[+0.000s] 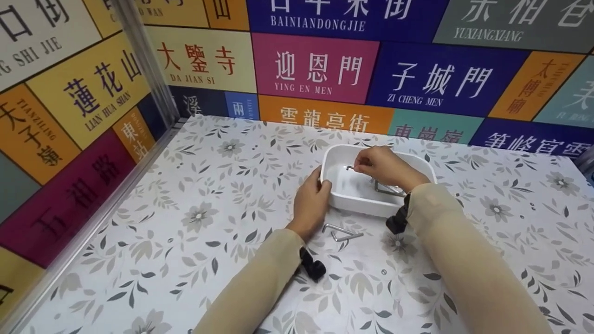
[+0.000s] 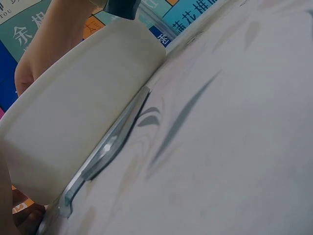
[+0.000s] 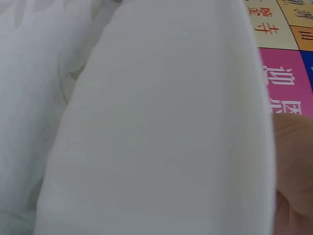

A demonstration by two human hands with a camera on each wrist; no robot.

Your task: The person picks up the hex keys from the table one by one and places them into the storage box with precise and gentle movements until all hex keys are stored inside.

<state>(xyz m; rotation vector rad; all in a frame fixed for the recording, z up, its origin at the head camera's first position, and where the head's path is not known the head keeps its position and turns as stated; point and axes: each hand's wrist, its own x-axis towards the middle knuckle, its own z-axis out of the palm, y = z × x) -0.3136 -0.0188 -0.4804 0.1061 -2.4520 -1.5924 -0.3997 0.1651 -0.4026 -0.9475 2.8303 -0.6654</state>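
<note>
A white plastic box (image 1: 359,204) stands on the table with its open top up. My left hand (image 1: 310,204) grips its left end, the thumb at the rim. Inside the box, my right hand (image 1: 385,166) pinches a small hex key, whose bent dark end (image 1: 349,168) sticks out left of the fingertips. More metal hex keys (image 1: 389,190) lie in the box below that hand, partly hidden by it. Loose hex keys (image 1: 348,238) lie on the table by the left wrist; the left wrist view shows these keys (image 2: 110,147) along the box's lower edge. The box wall (image 3: 156,117) fills most of the right wrist view.
A white cloth (image 1: 199,260) with grey leaves and flowers covers the table. Behind it rises a wall of coloured panels (image 1: 315,67) with printed characters; another panelled wall (image 1: 69,139) stands at the left. Black wrist cameras (image 1: 315,270) sit under both sleeves.
</note>
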